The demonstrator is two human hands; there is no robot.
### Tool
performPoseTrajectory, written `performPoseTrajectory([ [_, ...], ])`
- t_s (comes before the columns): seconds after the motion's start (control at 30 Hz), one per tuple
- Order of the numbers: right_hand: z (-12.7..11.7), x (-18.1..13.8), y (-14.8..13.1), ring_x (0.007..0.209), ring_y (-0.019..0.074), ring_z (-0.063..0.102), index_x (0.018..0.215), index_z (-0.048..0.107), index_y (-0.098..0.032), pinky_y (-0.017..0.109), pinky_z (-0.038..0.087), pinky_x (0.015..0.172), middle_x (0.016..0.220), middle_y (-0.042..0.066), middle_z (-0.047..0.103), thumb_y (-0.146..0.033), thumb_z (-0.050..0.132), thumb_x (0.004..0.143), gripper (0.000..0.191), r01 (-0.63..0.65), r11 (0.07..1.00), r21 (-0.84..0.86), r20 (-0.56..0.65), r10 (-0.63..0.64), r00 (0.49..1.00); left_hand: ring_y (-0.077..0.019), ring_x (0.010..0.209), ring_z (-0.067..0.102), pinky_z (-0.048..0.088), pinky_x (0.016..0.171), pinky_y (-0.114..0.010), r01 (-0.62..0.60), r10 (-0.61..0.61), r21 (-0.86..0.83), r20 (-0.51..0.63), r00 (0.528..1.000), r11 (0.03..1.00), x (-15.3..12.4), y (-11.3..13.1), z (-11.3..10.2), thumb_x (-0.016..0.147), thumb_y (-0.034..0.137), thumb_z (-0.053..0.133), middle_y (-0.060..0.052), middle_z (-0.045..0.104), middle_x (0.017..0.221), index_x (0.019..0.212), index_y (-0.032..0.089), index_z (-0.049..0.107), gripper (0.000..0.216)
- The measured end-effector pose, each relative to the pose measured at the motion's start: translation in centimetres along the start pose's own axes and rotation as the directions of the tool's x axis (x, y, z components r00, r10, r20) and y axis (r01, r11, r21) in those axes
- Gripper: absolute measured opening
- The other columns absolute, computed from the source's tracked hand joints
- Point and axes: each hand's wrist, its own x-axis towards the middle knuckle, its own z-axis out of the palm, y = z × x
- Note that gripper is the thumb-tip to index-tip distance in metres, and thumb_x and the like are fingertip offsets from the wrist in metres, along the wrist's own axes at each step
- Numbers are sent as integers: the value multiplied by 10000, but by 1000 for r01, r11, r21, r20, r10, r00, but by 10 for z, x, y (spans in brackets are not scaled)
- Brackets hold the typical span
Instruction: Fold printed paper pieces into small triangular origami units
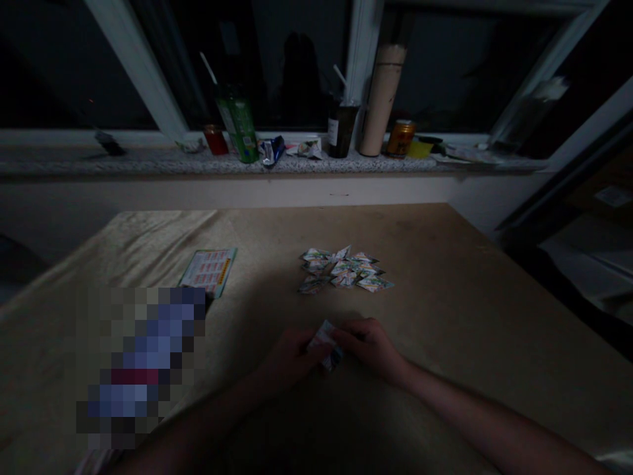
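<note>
Between both hands, just above the near part of the table, is a small piece of folded printed paper point(325, 342). My left hand point(294, 353) pinches its left side, with the thumb lying across the front. From the other side, the thumb and fingers of my right hand point(370, 343) grip its right edge. Beyond the hands, several folded paper pieces point(345, 269) with pointed ends lie grouped on the table. Their white, green and coloured print resembles that of the held piece. The dim light hides the finer folds and the undersides of the fingers.
A printed card with a grid point(208, 269) lies left on the cloth-covered table point(430, 264), near a pixelated blue object point(153, 349). Along the windowsill point(297, 165) stand a green container point(240, 128), a dark cup point(342, 128), a tall beige cylinder point(382, 99) and an orange can point(401, 138).
</note>
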Motion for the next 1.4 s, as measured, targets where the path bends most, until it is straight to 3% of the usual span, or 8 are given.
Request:
performPoseTrajectory([
  [0.1, 1, -1, 0, 481, 69, 258, 538, 458, -147, 202, 214, 421, 520, -42, 310, -481, 472, 826, 441, 24, 999, 23, 19, -24, 1000, -110, 552, 540, 378, 546, -174, 9, -9, -1, 33, 999, 1000, 0, 0, 1, 856, 380, 458, 4, 614, 593, 638, 128, 613, 367],
  [0.3, 3, -2, 0, 491, 66, 271, 557, 457, -144, 194, 221, 425, 532, -42, 329, -482, 470, 831, 436, 4, 994, 111, 62, -10, 998, -102, 488, 507, 373, 484, -171, 55, -45, -165, 62, 997, 985, -2, 1, 2, 831, 432, 477, 7, 569, 547, 610, 128, 588, 392],
  [0.4, 3, -1, 0, 477, 65, 290, 559, 455, -145, 194, 230, 422, 517, -42, 350, -522, 469, 817, 457, -40, 990, 134, 144, 20, 989, -107, 490, 500, 376, 481, -177, 67, -57, -198, 52, 997, 978, -3, -4, 3, 819, 446, 493, 6, 553, 547, 633, 120, 597, 389],
  [0.57, 2, -3, -1, 495, 67, 336, 668, 511, -132, 188, 259, 443, 562, -35, 413, -518, 471, 824, 419, -101, 970, 221, 278, 36, 960, -109, 555, 471, 353, 517, -177, -40, 33, -114, -60, 998, 993, -2, -7, 3, 829, 428, 469, 13, 534, 598, 719, 121, 618, 359],
  [0.73, 0, -4, 2, 462, 55, 298, 645, 509, -130, 185, 225, 420, 535, -45, 391, -497, 498, 819, 406, -147, 943, 297, 334, 42, 942, -107, 571, 454, 349, 523, -179, -18, 11, -80, -87, 996, 997, -3, -1, 5, 861, 384, 418, 24, 504, 614, 714, 134, 567, 326],
  [0.97, 4, -7, 3, 516, 65, 311, 664, 544, -109, 185, 255, 454, 584, -33, 388, -465, 503, 821, 391, -48, 978, 204, 287, -12, 958, -110, 578, 457, 348, 551, -191, -56, 56, 0, -25, 998, 998, -2, -4, 3, 867, 362, 408, 27, 493, 621, 701, 143, 556, 312],
  [1.13, 9, -9, -1, 537, 75, 309, 667, 543, -121, 187, 261, 465, 585, -34, 368, -469, 451, 845, 402, -10, 992, 130, 271, -25, 962, -138, 644, 479, 362, 622, -213, -69, 76, 124, -55, 996, 990, -3, -4, 5, 867, 362, 407, 13, 528, 642, 685, 159, 565, 314],
  [1.4, 7, -10, 4, 504, 66, 284, 625, 494, -135, 189, 222, 441, 554, -46, 352, -489, 501, 810, 400, -85, 977, 196, 350, 12, 937, -135, 631, 453, 364, 599, -214, -28, 37, 83, -102, 994, 996, -5, 1, 6, 865, 375, 363, 18, 497, 646, 666, 166, 521, 329],
])
